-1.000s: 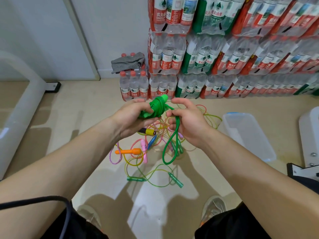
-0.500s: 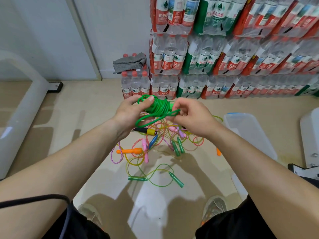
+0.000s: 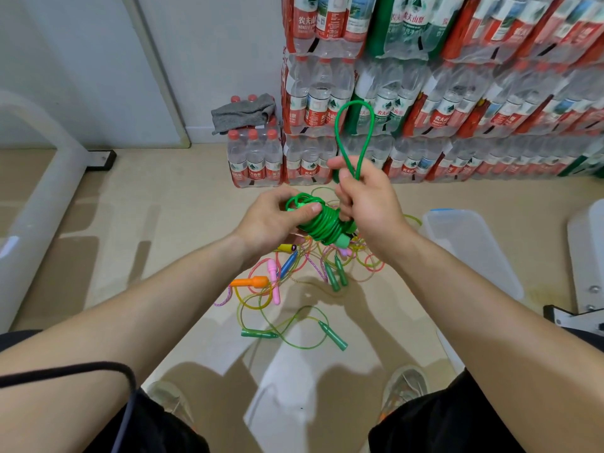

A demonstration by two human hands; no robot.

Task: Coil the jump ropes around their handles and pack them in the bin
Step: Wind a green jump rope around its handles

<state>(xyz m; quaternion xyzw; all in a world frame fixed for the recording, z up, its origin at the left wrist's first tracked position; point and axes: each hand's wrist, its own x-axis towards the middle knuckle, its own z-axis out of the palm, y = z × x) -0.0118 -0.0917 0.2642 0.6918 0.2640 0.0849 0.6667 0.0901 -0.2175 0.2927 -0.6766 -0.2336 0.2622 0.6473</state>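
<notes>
Green rope [image 3: 322,223] is sitting wound around its handles in a tight bundle between the two hands, held up over the floor [image 3: 147,207]. The left hand [image 3: 269,223] is gripping the bundle's left end, with its thumb pressing across the coils and its fingers curling behind them. The right hand [image 3: 371,206] is touching the bundle's right end and clamping the rope's loose part in curled fingers, so a loop [image 3: 354,135] is standing up above the fist, in front of the bottle packs [image 3: 457,103]. A pale green handle tip [image 3: 341,240] is poking out under the right hand. Below both hands, other ropes [image 3: 294,289] are lying tangled on the floor, untouched. The clear bin [image 3: 474,256] is resting on the floor right of the tangle, just beyond the right forearm. A grey cloth [image 3: 242,112] is lying on a low bottle pack by the wall.
</notes>
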